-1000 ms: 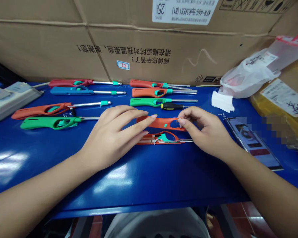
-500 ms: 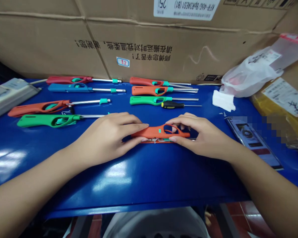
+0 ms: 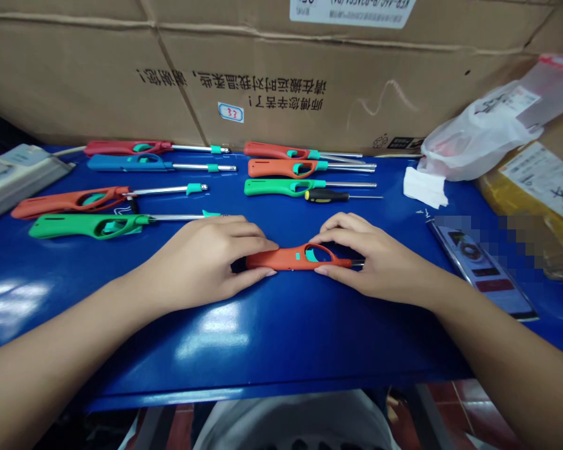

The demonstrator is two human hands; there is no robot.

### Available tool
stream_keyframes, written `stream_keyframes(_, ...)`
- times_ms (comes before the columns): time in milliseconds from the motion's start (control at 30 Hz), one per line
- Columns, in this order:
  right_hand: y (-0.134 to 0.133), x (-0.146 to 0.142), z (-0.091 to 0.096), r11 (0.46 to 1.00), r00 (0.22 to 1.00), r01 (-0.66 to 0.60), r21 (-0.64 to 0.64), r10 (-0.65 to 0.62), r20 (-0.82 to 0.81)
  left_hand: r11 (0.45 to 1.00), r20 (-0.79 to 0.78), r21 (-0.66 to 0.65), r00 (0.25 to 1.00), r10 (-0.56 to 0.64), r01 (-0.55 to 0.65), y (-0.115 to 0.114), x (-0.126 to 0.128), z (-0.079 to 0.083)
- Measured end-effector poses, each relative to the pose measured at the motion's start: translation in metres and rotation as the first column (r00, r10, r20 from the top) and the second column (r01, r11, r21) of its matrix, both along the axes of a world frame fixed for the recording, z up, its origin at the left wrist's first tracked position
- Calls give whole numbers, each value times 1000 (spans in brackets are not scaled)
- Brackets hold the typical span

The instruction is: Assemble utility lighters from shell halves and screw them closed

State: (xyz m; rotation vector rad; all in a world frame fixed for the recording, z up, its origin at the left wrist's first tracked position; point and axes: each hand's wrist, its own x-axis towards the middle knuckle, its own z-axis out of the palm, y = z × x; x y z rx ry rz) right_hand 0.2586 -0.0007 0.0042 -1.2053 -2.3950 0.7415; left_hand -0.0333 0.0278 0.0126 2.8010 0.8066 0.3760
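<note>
Orange long-necked lighter [image 3: 285, 259] lies lengthwise along the blue surface [image 3: 319, 344], mid-span, well back from the near edge, metal tube toward the right. Left hand [image 3: 206, 262]: grip grasping the butt of the handle between thumb and fingers. Right hand [image 3: 387, 256]: grip grasping the front part, fingertips at the far side of the trigger guard, thumb on the near side, tube end hidden behind it.

State of the work, as judged: handle casing looks joined over its insides, teal trigger [image 3: 311, 254] sitting in the guard opening. Whether the seam is fully seated, or anything fastens it, cannot be told. Both hands remain needed on the piece, by the look of it.

Toward the back edge, right group: red lighter [image 3: 274, 150], another orange lighter [image 3: 279, 167], green lighter [image 3: 276, 186], handles apparently whole. Black-and-yellow screwdriver [image 3: 328, 196] just beside the green one, in neither grip. Four more lighters toward the left; nearest of these, a green-handled lighter [image 3: 82, 225], its tube tip partly behind the left hand. Phone [image 3: 483, 269] toward the right side.
</note>
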Motion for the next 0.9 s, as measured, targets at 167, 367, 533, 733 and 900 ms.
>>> stream_keyframes(167, 0, -1, 1, 1000, 1000, -7, -4, 7, -27, 999, 8, -36, 1000, 7, -7, 0, 1, 0)
stream_keyframes(367, 0, 1, 4, 999, 998, -35, -22, 34, -46, 999, 34, -44, 999, 13, -12, -2, 3, -2)
stream_keyframes(533, 1, 4, 3, 999, 999, -36, 10, 36, 17, 1000, 28, -26, 1000, 10, -9, -4, 4, -4)
stream_keyframes(733, 0, 4, 1, 1000, 1000, -25, -4, 25, -8, 999, 33, -39, 999, 30, -29, -4, 5, -6)
stream_keyframes(900, -2, 1, 1, 1000, 1000, 3, -30, -4, -30, 999, 17, 27, 1000, 22, -22, -6, 5, -4)
